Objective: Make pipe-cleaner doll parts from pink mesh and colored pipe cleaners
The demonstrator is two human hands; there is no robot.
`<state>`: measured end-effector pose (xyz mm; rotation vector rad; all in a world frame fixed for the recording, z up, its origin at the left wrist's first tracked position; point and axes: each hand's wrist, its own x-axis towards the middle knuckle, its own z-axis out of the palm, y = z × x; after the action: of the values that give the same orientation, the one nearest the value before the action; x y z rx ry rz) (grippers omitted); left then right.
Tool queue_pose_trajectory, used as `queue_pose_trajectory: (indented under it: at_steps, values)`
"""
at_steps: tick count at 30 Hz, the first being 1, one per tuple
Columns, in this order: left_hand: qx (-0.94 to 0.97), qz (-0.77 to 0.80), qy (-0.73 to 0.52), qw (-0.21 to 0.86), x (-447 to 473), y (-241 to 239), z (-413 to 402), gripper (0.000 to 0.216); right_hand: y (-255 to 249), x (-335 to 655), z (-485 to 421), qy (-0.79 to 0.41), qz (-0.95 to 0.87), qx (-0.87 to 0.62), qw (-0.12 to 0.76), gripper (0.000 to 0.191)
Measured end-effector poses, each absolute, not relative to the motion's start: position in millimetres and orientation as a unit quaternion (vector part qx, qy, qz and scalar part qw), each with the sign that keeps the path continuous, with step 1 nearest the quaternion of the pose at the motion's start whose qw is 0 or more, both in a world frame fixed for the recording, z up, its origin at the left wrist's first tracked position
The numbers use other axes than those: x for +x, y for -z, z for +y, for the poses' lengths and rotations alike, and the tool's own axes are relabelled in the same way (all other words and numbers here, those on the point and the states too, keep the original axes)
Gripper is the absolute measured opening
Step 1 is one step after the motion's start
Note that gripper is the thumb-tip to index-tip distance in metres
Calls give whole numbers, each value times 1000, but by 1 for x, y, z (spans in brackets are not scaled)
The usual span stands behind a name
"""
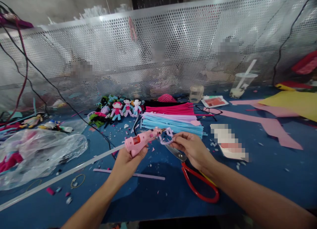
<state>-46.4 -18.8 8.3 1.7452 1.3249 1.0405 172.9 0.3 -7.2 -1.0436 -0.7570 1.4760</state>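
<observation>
Left hand [127, 161]: grips a pink glue gun [142, 141], centre of frame.
Right hand [192, 148]: pinches a lilac wire shape [168, 136] at the gun's tip.
Cup [241, 85]: upper right, pale drink and straw.
Jar [196, 93]: contents unclear.
Table [272, 169]: blue, littered with scraps; red scissors [198, 184] below the right hand.
Backdrop: perforated metal screen [173, 47].
</observation>
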Motion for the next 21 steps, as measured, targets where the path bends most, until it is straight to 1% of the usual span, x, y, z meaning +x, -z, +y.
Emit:
queue_pose_trajectory:
  at_steps: [2, 5, 8, 11, 14, 17, 21]
  values:
    - [653, 524, -427, 342, -51, -11, -16, 30, 6, 173, 1, -623, -317, -443, 561, 16]
    - [585, 576, -473, 320, -65, -16, -6, 37, 6, 174, 1, -618, -322, -447, 561, 16]
    - [536, 627, -486, 289, -89, -16, 10, 41, 7, 174, 0, -614, -336, -451, 554, 18]
    - [509, 679, -469, 245, -120, -5, 26, 41, 9, 174, 1, -606, -351, -456, 549, 20]
    - [509, 716, -427, 215, -148, 12, 40, 42, 11, 174, 1, -602, -364, -463, 540, 18]
    - [508, 744, -382, 204, -166, 23, 51, 40, 12, 175, 1, -595, -379, -468, 532, 17]
    - [516, 753, -363, 186, -173, 29, 58, 36, 12, 177, 1, -592, -392, -466, 528, 18]
